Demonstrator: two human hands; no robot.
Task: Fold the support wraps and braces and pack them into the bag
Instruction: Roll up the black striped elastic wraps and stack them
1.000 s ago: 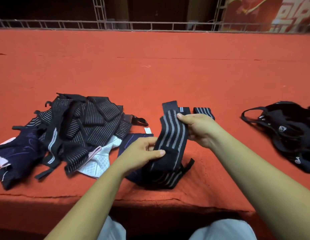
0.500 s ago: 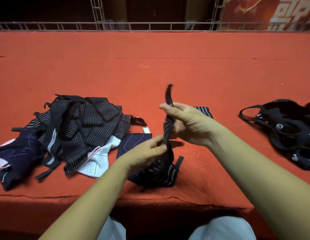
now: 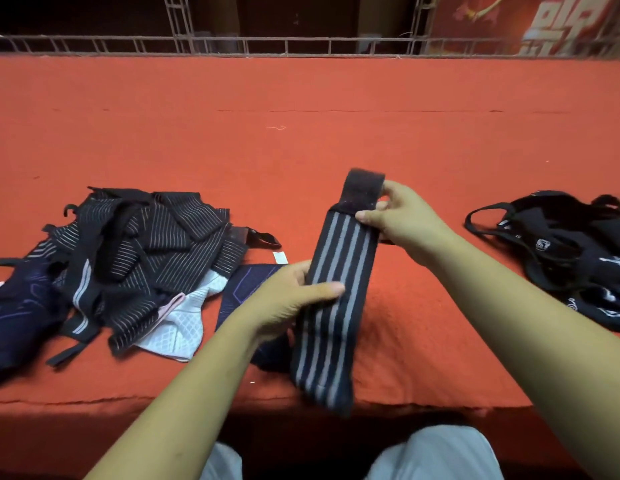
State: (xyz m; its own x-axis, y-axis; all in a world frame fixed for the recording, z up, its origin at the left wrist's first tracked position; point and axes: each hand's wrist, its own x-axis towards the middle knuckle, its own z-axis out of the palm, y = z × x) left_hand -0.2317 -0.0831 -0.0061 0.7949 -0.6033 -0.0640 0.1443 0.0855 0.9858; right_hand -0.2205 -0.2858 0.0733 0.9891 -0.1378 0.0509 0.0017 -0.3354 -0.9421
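Since half a second ago we're turning the striped wrap (image 3: 336, 289) flat-side up, and it's running from frame centre to lower middle. Our left hand (image 3: 287, 299) is gripping its middle while our right hand (image 3: 402, 220) is pinching the velcro end, probably keeping it taut for folding. The pile of braces (image 3: 135, 258) is waiting at left, the black bag (image 3: 565, 251) at far right.

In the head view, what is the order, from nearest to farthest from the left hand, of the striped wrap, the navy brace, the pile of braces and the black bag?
1. striped wrap: gripped by the left hand itself.
2. navy brace: lying just left of the hand.
3. pile of braces: farther left.
4. black bag: far right.
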